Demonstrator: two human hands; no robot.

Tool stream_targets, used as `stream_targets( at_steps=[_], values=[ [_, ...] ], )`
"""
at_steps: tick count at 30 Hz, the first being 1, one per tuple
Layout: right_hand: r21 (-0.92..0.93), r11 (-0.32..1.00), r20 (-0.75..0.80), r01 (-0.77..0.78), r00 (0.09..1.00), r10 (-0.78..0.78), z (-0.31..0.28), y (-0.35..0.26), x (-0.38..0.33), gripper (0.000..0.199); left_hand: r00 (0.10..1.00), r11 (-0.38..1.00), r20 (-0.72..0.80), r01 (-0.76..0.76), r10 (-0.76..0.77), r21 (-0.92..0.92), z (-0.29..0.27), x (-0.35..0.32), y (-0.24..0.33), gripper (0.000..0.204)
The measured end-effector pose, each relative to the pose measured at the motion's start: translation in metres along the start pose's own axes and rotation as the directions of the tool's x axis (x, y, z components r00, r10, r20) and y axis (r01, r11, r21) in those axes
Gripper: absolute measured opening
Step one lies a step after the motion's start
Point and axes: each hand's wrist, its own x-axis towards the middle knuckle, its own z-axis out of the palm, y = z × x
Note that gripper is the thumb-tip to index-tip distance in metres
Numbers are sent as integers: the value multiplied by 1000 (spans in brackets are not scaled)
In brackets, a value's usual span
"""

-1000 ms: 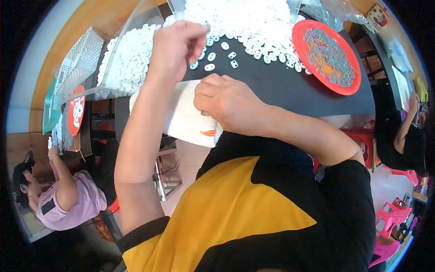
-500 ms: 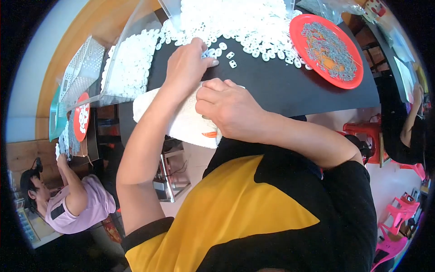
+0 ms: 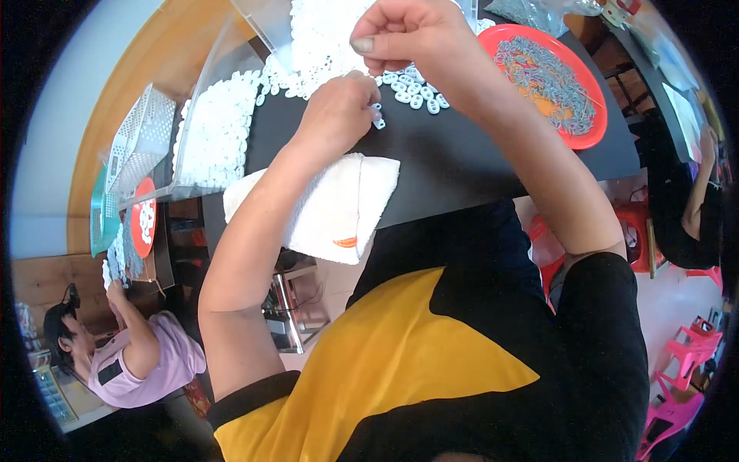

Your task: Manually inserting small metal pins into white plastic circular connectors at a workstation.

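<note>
My left hand [image 3: 339,108] is curled shut above the black tabletop [image 3: 454,165], and a small white plastic piece [image 3: 377,117] shows at its fingertips. My left forearm rests on a folded white towel [image 3: 339,215] at the table's near edge. My right hand [image 3: 408,35] is raised over a pile of small white plastic pieces [image 3: 323,38]. Its fingers are pinched together, and I see nothing between them. A few loose white pieces [image 3: 419,96] lie between the two hands.
A red round tray [image 3: 585,131] with grey metal bits sits at the right. A clear bin of white pieces [image 3: 219,131] and a white basket [image 3: 142,138] stand at the left. One person in pink [image 3: 142,358] works at the lower left, another [image 3: 689,208] sits at the right.
My right hand has lifted off the towel and moved up over the white pile. My left hand has drawn back from the pile to the bare black top.
</note>
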Motion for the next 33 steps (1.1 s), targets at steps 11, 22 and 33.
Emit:
stream_targets(
  at_steps=[11,22,33],
  values=[
    [0,999,-102,-37,994,36,-18,29,-2,4,990,983,19,143,-142,-111,1,1,-1,12],
    [-370,929,-123,20,990,-70,-32,33,-3,11,934,804,-73,259,-350,-535,-11,16,14,9],
    [-219,974,-283,63,951,-125,-30,34,0,10,884,349,-108,65,-455,-935,-5,34,34,7]
  ],
)
